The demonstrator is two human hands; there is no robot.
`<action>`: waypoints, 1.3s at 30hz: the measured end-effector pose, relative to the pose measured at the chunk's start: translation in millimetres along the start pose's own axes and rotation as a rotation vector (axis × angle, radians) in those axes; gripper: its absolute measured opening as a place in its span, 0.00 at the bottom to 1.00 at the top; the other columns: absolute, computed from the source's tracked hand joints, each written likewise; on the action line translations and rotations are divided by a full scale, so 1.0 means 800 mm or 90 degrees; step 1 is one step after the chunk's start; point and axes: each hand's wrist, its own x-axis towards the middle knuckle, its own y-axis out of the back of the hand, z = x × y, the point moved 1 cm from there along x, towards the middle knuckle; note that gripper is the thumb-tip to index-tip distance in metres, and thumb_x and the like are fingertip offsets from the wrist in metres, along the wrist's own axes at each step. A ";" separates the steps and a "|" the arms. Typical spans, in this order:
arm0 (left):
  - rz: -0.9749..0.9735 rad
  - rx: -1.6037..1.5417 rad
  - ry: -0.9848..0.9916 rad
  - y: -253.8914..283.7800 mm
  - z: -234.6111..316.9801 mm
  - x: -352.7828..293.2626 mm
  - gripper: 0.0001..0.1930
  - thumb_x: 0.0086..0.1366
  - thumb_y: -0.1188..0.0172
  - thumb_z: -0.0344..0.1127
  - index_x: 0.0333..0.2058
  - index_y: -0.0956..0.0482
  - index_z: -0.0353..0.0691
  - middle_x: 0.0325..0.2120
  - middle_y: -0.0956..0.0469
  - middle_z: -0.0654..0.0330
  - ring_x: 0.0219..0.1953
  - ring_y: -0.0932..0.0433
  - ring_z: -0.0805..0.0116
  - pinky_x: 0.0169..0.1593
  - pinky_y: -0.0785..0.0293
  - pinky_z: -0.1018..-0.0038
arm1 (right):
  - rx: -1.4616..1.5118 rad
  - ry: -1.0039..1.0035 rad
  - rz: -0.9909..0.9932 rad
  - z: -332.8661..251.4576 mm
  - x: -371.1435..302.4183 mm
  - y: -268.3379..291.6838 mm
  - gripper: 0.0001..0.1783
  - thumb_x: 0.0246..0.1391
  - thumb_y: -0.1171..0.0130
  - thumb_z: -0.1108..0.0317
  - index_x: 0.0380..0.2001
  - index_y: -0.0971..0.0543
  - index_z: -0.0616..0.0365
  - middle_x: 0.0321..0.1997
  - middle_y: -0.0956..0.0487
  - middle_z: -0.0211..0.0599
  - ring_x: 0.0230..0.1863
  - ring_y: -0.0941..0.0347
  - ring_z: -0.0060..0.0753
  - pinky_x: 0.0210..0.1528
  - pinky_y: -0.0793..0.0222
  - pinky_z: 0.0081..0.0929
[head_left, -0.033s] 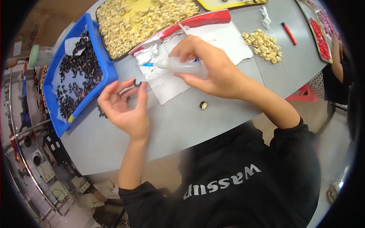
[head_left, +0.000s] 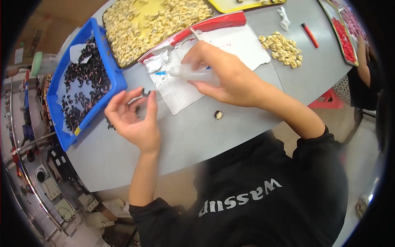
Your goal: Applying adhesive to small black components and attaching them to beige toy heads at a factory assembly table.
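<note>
My left hand (head_left: 138, 119) is raised over the grey table. Its thumb and forefinger pinch a small black curved piece (head_left: 145, 92). My right hand (head_left: 224, 72) is wrapped round a translucent squeeze bottle (head_left: 193, 74) with a thin blue needle tip (head_left: 160, 73). The bottle lies nearly level above a white sheet (head_left: 181, 99), its tip pointing left, a little above the black piece and apart from it. Below my right hand, a small black-and-cream piece (head_left: 218, 115) rests on the table. A few loose black pieces (head_left: 110, 123) lie beside my left hand, partly hidden by it.
A blue tray (head_left: 115, 84) of black pieces stands at the left. Behind is a tray (head_left: 142, 12) of cream pieces. A cream pile (head_left: 284, 49), a red marker (head_left: 310, 35) and crumpled tissue (head_left: 284, 18) lie to the right. Another person's arm (head_left: 363, 59) is by the tray of red pieces (head_left: 343, 39).
The bottle's tip has shifted slightly to the right. The black piece in my left fingers sits at a slightly different angle. The whole view has moved a little.
</note>
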 end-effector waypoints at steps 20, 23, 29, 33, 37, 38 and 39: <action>-0.110 -0.032 -0.035 -0.007 0.011 -0.015 0.26 0.45 0.35 0.19 0.42 0.37 0.36 0.33 0.25 0.53 0.37 0.24 0.67 0.41 0.27 0.75 | -0.566 -0.154 0.074 0.028 -0.056 0.113 0.09 0.49 0.45 0.68 0.32 0.30 0.59 0.35 0.31 0.35 0.39 0.34 0.37 0.41 0.36 0.31; -0.119 -0.034 -0.058 -0.006 0.010 -0.015 0.26 0.45 0.35 0.19 0.42 0.37 0.36 0.33 0.25 0.53 0.36 0.24 0.67 0.38 0.26 0.75 | -0.584 -0.178 0.044 0.033 -0.056 0.112 0.09 0.49 0.45 0.68 0.32 0.30 0.60 0.34 0.31 0.35 0.38 0.35 0.37 0.41 0.36 0.31; -0.132 -0.060 -0.090 -0.005 0.013 -0.015 0.26 0.45 0.36 0.18 0.44 0.36 0.34 0.33 0.24 0.53 0.36 0.23 0.66 0.34 0.24 0.76 | -0.555 -0.190 0.043 0.037 -0.054 0.111 0.07 0.49 0.46 0.70 0.32 0.28 0.60 0.31 0.30 0.34 0.37 0.35 0.36 0.40 0.36 0.30; -0.148 -0.062 -0.101 -0.004 0.014 -0.014 0.27 0.45 0.36 0.18 0.45 0.36 0.34 0.32 0.24 0.53 0.36 0.23 0.66 0.33 0.24 0.77 | -0.545 -0.185 0.035 0.038 -0.052 0.110 0.06 0.50 0.47 0.71 0.32 0.28 0.60 0.29 0.30 0.34 0.36 0.35 0.35 0.40 0.36 0.29; -0.154 -0.071 -0.105 -0.005 0.013 -0.014 0.27 0.45 0.36 0.18 0.45 0.36 0.33 0.32 0.23 0.52 0.36 0.23 0.66 0.32 0.23 0.76 | -0.531 -0.169 0.075 0.036 -0.053 0.108 0.05 0.50 0.47 0.72 0.32 0.28 0.60 0.30 0.29 0.34 0.36 0.33 0.34 0.39 0.35 0.27; -0.154 -0.069 -0.103 -0.005 0.013 -0.014 0.27 0.45 0.36 0.18 0.45 0.36 0.33 0.32 0.23 0.52 0.36 0.23 0.66 0.32 0.23 0.76 | -0.530 -0.153 0.106 0.036 -0.052 0.107 0.05 0.50 0.46 0.73 0.32 0.28 0.61 0.31 0.29 0.35 0.35 0.31 0.33 0.38 0.34 0.26; -0.158 -0.074 -0.109 -0.005 0.013 -0.014 0.27 0.45 0.36 0.17 0.45 0.36 0.34 0.32 0.23 0.52 0.36 0.23 0.66 0.32 0.24 0.77 | -0.528 -0.154 0.105 0.035 -0.052 0.106 0.05 0.50 0.46 0.73 0.32 0.28 0.61 0.31 0.29 0.35 0.35 0.31 0.33 0.38 0.34 0.26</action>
